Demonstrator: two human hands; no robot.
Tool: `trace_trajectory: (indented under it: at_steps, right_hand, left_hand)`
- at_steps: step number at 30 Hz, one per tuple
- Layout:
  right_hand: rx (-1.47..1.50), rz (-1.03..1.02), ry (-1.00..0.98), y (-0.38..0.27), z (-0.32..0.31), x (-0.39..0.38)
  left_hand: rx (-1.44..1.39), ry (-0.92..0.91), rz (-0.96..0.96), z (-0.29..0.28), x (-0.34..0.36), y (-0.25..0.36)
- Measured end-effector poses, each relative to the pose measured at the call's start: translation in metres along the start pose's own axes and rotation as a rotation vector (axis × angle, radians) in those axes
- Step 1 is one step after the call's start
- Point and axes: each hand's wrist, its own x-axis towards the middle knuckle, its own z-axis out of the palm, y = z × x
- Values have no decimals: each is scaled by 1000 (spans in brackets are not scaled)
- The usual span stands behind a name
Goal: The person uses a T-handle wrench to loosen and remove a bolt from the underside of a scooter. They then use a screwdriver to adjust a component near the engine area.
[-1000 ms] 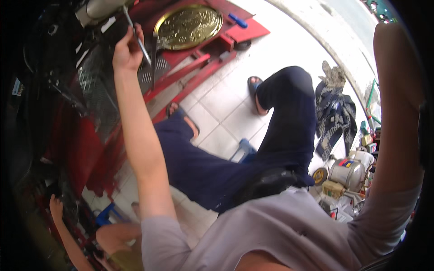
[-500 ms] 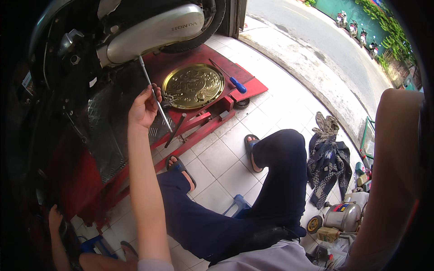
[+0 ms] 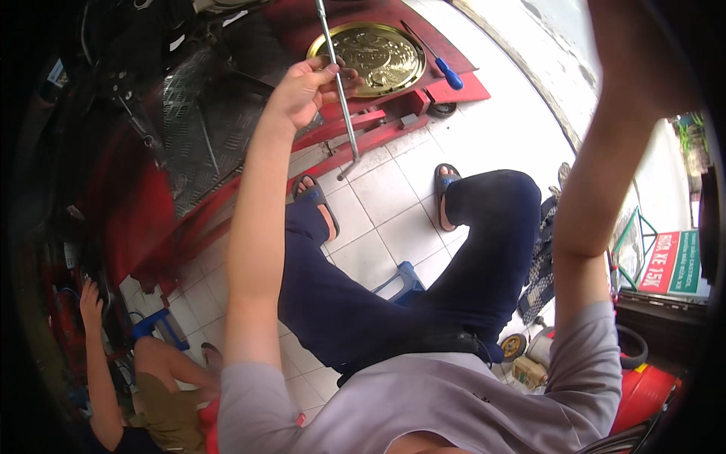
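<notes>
A long chrome T-handle wrench (image 3: 345,113) slants through the upper middle, its dark crossbar end toward me and its far end cut off by the upper edge. My left hand (image 3: 306,87) pinches its shaft between thumb and fingers. Just behind that hand lies a round gold tray (image 3: 397,57) with embossed patterns, on a red lift platform (image 3: 465,88). My right arm (image 3: 605,181) is raised on the right, and its hand lies outside the picture.
A blue-handled screwdriver (image 3: 449,73) rests right of the tray. Between my legs stands a blue stool (image 3: 404,281). Patterned cloth (image 3: 535,280) lies on the tiles beyond my knee. Another person's hand (image 3: 91,304) shows at the lower left, near the red lift.
The view has tilted down, and most of the motorbike has left it. My left hand still holds the wrench, whose far end was at the engine cover before. My right arm has swung inward.
</notes>
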Motion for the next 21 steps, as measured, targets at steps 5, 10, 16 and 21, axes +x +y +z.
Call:
trace_trajectory:
  at_steps: [5, 10, 16, 21]
  right_hand:
    - [434, 919, -236, 87, 125, -134]
    - [852, 1138, -433, 78, 146, -133]
    - [802, 1469, -77, 87, 123, -122]
    - [838, 1437, -31, 102, 107, -133]
  left_hand:
    - [-189, 177, -16, 18, 10, -11]
    - [-79, 217, 41, 22, 33, -19]
    - [1251, 351, 125, -30, 61, -10]
    - [1658, 394, 84, -38, 71, -18]
